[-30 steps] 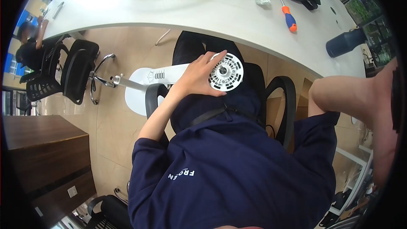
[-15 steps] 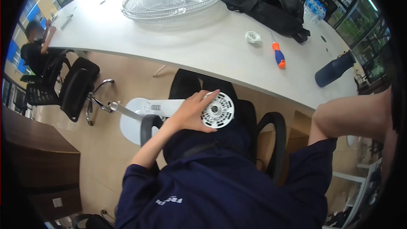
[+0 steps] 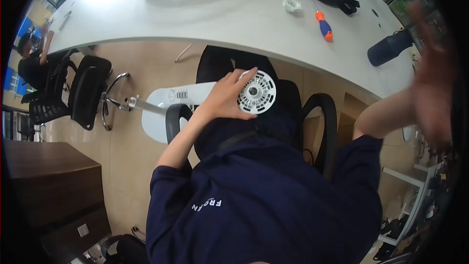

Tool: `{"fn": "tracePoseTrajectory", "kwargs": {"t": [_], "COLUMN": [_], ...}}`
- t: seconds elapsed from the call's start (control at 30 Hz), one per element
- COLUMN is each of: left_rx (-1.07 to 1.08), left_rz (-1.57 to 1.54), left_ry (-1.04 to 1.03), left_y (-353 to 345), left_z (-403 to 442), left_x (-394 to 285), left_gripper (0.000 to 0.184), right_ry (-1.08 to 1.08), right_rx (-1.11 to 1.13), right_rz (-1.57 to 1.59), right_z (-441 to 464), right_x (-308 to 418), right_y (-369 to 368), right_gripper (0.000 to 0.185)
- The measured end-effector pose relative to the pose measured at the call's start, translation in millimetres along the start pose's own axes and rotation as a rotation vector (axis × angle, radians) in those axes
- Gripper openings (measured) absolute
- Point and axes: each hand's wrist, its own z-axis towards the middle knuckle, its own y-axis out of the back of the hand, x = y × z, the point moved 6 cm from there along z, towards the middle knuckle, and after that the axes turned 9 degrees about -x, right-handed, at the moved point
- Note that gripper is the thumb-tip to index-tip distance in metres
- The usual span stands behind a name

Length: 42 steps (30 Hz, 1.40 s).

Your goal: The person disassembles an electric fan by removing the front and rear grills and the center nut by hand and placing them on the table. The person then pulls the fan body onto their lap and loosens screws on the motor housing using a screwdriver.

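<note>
The right hand [image 3: 432, 95] has swung into view at far right, blurred, its grip spread with nothing visible in it; the left hand [image 3: 225, 97] stays clasped on the round white fan head [image 3: 257, 92] over the legs [image 3: 211, 66], seemingly steadying it alone

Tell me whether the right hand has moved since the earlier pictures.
Yes: the right hand, blurred, has moved up the picture relative to the bottle.

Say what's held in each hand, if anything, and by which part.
Left hand: white slotted round part, gripped by its rim, fingers at far edge, thumb at near edge. Right hand: blurred, nothing visibly held.
</note>
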Motion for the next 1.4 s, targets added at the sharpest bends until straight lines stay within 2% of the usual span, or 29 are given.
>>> {"fn": "tracePoseTrajectory", "kwargs": {"t": [0.03,0.07,0.1,0.13,0.17,0.2,0.23,0.3,0.43,0.5,0.53,0.57,0.63,0.7,0.73,0.8,0.83,0.9,0.93,0.97,1.03,1.13,1.4], "left_rx": [-0.01,-0.006,-0.001,-0.04,-0.032,-0.056,-0.087,-0.106,-0.109,-0.09,-0.106,-0.104,-0.104,-0.091,-0.077,-0.062,-0.056,-0.067,-0.094,-0.097,-0.075,-0.062,-0.05], "left_rz": [-0.005,0.006,0.02,0.019,0.015,0.025,0.036,0.045,0.06,0.067,0.053,0.052,0.077,0.081,0.083,0.071,0.068,0.082,0.092,0.095,0.104,0.107,0.108], "left_ry": [-0.014,-0.005,0.006,-0.02,-0.023,-0.048,-0.073,-0.088,-0.081,-0.063,-0.083,-0.076,-0.072,-0.056,-0.04,-0.025,-0.023,-0.029,-0.054,-0.053,-0.034,-0.016,-0.005], "left_y": [-1.3,-3.1,-4.0,-3.6,-5.9,-5.8,-4.3,-2.6,-0.4,-16.7,-19.6,-21.4,-21.1,-18.1,-17.1,-17.9,-18.6,-18.6,-18.8,-20.4,-21.3,-22.6,-20.9], "left_z": [8.0,5.2,4.0,4.2,2.2,1.9,3.5,5.8,3.8,1.9,0.8,0.0,-0.2,-0.3,0.7,0.3,0.3,-0.2,-0.6,-0.9,-1.9,-2.6,-1.9], "left_x": [-3.8,-3.2,-1.2,-2.4,-2.8,-2.9,-1.4,-2.8,-3.3,2.8,6.3,8.8,9.7,8.1,8.2,8.5,9.1,8.7,8.0,9.3,9.9,11.3,10.3], "left_gripper": [0.119,0.119,0.119,0.118,0.118,0.117,0.116,0.115,0.115,0.114,0.114,0.114,0.115,0.116,0.116,0.116,0.116,0.116,0.115,0.115,0.116,0.116,0.116], "right_ry": [-0.186,-0.385,-0.633,-0.748,-0.816,-0.937,-0.936,-1.054,-1.147,-1.11,-0.96,-0.965,-1.284,-1.033,-1.045,-0.92,-0.927,-0.8,-0.796,-0.794,-0.815,-0.848,-0.897], "right_rx": [0.012,-0.328,-0.223,-0.066,-0.08,-0.148,-0.146,-0.127,0.022,-0.106,-0.231,-0.227,-0.631,-0.842,-0.839,-1.061,-1.063,-1.003,-0.993,-0.992,-0.78,-0.689,-0.542], "right_rz": [0.022,-0.039,-0.269,-0.607,-0.741,-0.737,-0.741,-0.97,-1.053,-1.007,-1.025,-1.019,-0.822,-0.702,-0.702,-0.38,-0.382,0.092,0.17,0.172,0.112,0.032,-0.013], "right_z": [-30.9,-72.2,-97.9,-119.5,-163.1,-197.6,-212.6,-227.9,-233.6,-252.2,-253.4,-260.7,-261.2,-247.1,-246.2,-245.2,-241.5,-223.9,-215.9,-212.4,-201.1,-197.4,-207.1], "right_x": [-28.2,-53.0,-83.6,-105.1,-134.8,-158.1,-173.0,-191.3,-210.6,-217.2,-214.7,-210.9,-182.3,-154.4,-144.1,-119.5,-107.6,-89.5,-82.5,-77.7,-71.3,-68.8,-85.7], "right_y": [-2.5,-23.2,-31.3,-37.4,-35.7,-36.0,-44.0,-51.5,-79.8,-78.0,-73.7,-68.9,-45.7,-35.2,-31.1,-23.4,-24.0,-40.9,-54.7,-65.2,-92.9,-131.1,-161.3], "right_gripper": [0.084,0.063,0.046,0.039,0.039,0.042,0.042,0.043,0.042,0.038,0.036,0.036,0.033,0.031,0.031,0.037,0.037,0.042,0.046,0.046,0.042,0.035,0.026]}}
